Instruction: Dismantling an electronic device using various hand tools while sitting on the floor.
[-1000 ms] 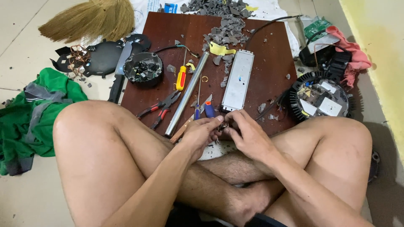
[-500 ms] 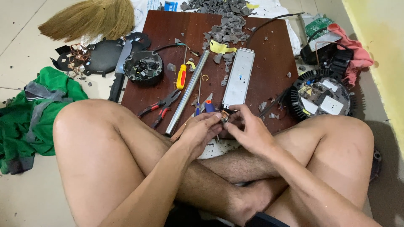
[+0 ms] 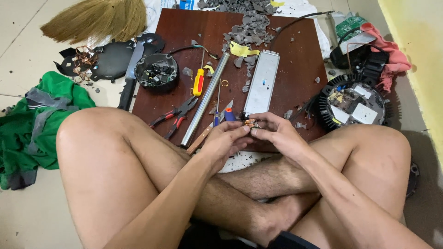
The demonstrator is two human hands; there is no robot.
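1. Both hands have drifted slightly toward the near edge of the board since a second ago, and the small part between them now sits a touch more to the right; the tools on the board lie where they lay.
2. Held between the two hands is a small copper-wound part (image 3: 250, 123), just above the near edge of the dark wooden board (image 3: 295, 69), close to the near end of the long grey metal case (image 3: 262, 83).
3. The left hand (image 3: 224, 140) is curled, thumb and fingertips pinched on the left end of the part; the rest of its fingers are folded under.
4. The right hand (image 3: 276, 133) meets it from the right, thumb and forefinger closed on the other end, the remaining fingers loosely bent.
5. To do this well, it seems wise to keep one hand as a steady clamp and let the other do the picking, with the part held low over the board so that anything that drops lands there.
6. A firm grip matters, I judge: the part is small and fine wire can slip or cut.
7. Just far of the hands lie a blue-handled tool (image 3: 229, 114), red-handled pliers (image 3: 176, 116), a long metal tube (image 3: 205, 99) and a yellow-and-red screwdriver (image 3: 199, 81).
8. To the right sits a round black finned housing (image 3: 353, 102); at the far end lies a heap of grey broken pieces (image 3: 247, 25).
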